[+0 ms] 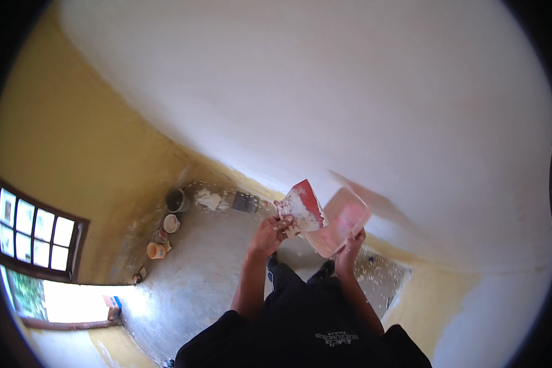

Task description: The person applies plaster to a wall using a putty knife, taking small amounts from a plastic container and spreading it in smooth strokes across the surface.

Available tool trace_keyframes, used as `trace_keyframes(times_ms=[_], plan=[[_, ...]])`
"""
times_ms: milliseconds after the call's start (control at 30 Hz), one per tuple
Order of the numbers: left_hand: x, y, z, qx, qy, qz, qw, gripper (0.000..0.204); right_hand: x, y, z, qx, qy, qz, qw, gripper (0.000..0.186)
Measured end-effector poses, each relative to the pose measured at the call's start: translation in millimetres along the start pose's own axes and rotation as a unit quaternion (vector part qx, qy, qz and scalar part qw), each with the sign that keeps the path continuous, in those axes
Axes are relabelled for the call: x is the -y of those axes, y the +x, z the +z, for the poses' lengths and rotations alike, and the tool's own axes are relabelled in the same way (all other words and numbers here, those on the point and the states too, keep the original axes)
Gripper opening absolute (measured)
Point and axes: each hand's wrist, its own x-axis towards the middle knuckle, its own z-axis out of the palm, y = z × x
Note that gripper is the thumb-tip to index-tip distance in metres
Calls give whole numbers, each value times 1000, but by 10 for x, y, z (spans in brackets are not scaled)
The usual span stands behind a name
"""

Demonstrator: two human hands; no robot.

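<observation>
My left hand (270, 235) is closed on a flat red putty spreader (310, 199), its face smeared with white putty. White smears also coat the fingers of that hand. Just to the right, my right hand (350, 248) grips a shallow pink plastic tray (342, 222) by its lower right edge. The tray is tilted, and pale residue shows on it. The spreader overlaps the tray's left side in the picture; whether the two touch I cannot tell. Both are held in front of me near the white-coated wall (349, 92).
A dark bucket (176, 200), a white tub (171, 223) and an orange container (157, 250) line the foot of the yellow wall (98, 141). White splatter marks the grey floor (208, 264) near a dark flat piece (245, 202). A barred window (37, 230) is at left.
</observation>
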Motion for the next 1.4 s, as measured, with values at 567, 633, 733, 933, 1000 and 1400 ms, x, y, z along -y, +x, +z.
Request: trace_keyframes(times_ms=[567, 633, 733, 933, 1000, 1400], plan=[[1040, 1287, -1042, -74, -80, 203, 973, 22, -1607, 730, -980, 20, -20, 54, 998, 66], [1060, 1589, -1083, -191, -30, 280, 941, 17, -1653, 735, -1016, 15, -2, 63, 998, 65], [533, 1786, -731, -312, 428, 213, 821, 21, -1674, 780, -1027, -6, 25, 72, 997, 65], [290, 2744, -291, -305, 464, 583, 593, 39, -1999, 927, -1186, -27, 43, 83, 995, 67], [243, 3029, -99, -328, 480, 620, 527, 51, -2108, 959, -1234, -33, 48, 86, 995, 66], [1432, 3124, 136, -123, 569, 555, 594, 47, -2175, 1066, -1188, -59, 51, 64, 995, 63]])
